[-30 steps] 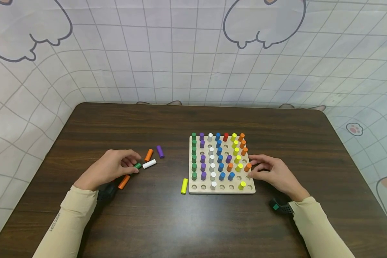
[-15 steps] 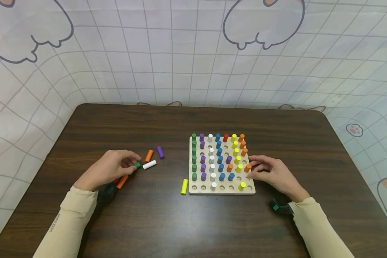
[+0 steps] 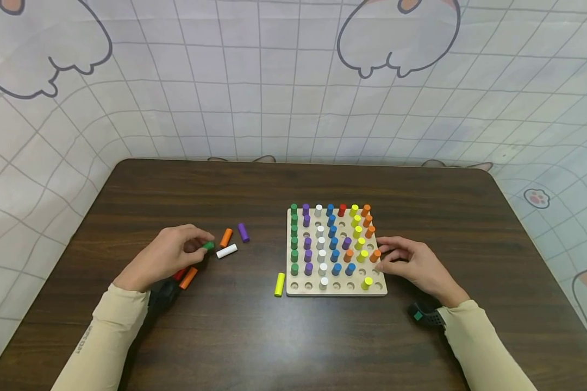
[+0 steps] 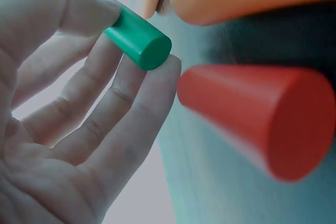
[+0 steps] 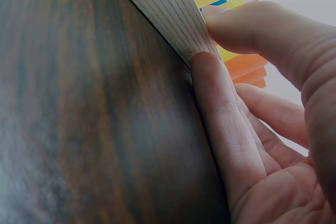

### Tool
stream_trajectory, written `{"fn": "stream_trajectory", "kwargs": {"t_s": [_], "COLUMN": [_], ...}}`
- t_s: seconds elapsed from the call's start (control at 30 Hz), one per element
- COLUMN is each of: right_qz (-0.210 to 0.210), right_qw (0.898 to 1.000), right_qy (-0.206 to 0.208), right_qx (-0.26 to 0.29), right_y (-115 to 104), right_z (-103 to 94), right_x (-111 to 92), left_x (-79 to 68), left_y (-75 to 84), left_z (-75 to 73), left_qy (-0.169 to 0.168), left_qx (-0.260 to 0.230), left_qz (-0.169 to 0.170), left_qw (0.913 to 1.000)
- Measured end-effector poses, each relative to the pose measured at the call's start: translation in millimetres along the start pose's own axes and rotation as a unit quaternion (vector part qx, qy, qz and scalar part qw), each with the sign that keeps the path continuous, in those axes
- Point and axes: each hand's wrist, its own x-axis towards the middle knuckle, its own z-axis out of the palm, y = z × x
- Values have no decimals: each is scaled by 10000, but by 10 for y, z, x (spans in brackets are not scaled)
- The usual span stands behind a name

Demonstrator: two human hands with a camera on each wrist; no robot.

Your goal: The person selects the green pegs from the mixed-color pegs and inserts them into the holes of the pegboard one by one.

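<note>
My left hand [image 3: 168, 256] pinches a green peg [image 4: 139, 38] between thumb and fingertips, above the left part of the table. A red peg [image 4: 252, 114] lies beneath that hand, mostly covered in the head view. Beside it is an orange peg [image 3: 188, 278]. On the right, my right hand [image 3: 418, 264] holds the right edge of a wooden pegboard [image 3: 315, 291]. In the right wrist view the thumb reaches over the board's top, while a finger presses its side. Coloured pegs stand upright in columns on the board; some holes are bare.
Ahead of the left hand lie a second orange peg [image 3: 226, 238], a purple peg [image 3: 243, 232] and a white peg [image 3: 226, 251]. A yellow peg [image 3: 279, 284] lies against the board's left side. The brown table [image 3: 254, 336] meets a gridded cloth [image 3: 283, 108] behind.
The green peg has tilted and risen slightly in my left fingers. More of the red peg now shows under that hand. My right hand stays at the pegboard's edge.
</note>
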Motion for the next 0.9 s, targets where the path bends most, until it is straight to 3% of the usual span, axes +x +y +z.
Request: {"fn": "stream_trajectory", "kwargs": {"t_s": [0.53, 0.9], "right_qz": [-9, -95], "right_qw": [10000, 9999], "right_qy": [63, 72], "right_qx": [-5, -5], "right_y": [76, 44], "right_z": [2, 12], "right_x": [-31, 33], "left_x": [50, 174], "left_y": [95, 253], "left_z": [95, 144], "left_qy": [292, 530], "left_qx": [-294, -476], "left_qz": [290, 727], "left_qw": [9987, 9948]}}
